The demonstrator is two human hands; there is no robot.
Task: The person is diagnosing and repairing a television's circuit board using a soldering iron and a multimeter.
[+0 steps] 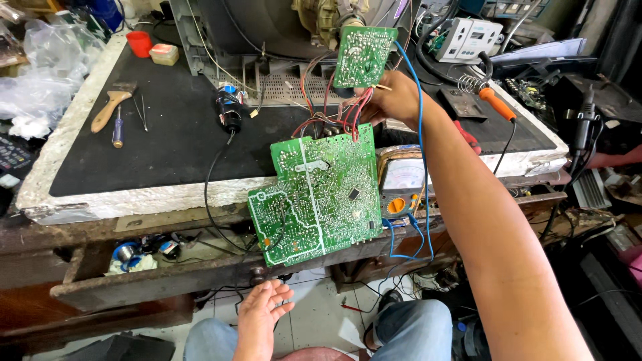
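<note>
The right hand (pixel 394 99) reaches out over the counter (pixel 134 194) and pinches the lower edge of a small green circuit board (pixel 364 56), holding it up on its edge near the back of an old TV set (pixel 267 33). Red and black wires (pixel 334 110) hang from the small board down to a big green circuit board (pixel 317 194). The big board leans over the front edge of the counter, tilted toward the person, with its shiny dotted side showing. A blue wire (pixel 420 140) runs from the small board down along the arm. Just beside the big board, on its right, sits a meter with an orange dial (pixel 401 184). The left hand (pixel 264 311) is low, below the big board and above the person's knees, with its fingers spread and holding nothing. On the black mat lie a paint brush (pixel 112 105) and a screwdriver (pixel 118 128), well apart from the boards. A soldering iron with an orange handle (pixel 496 103) rests at the right.
</note>
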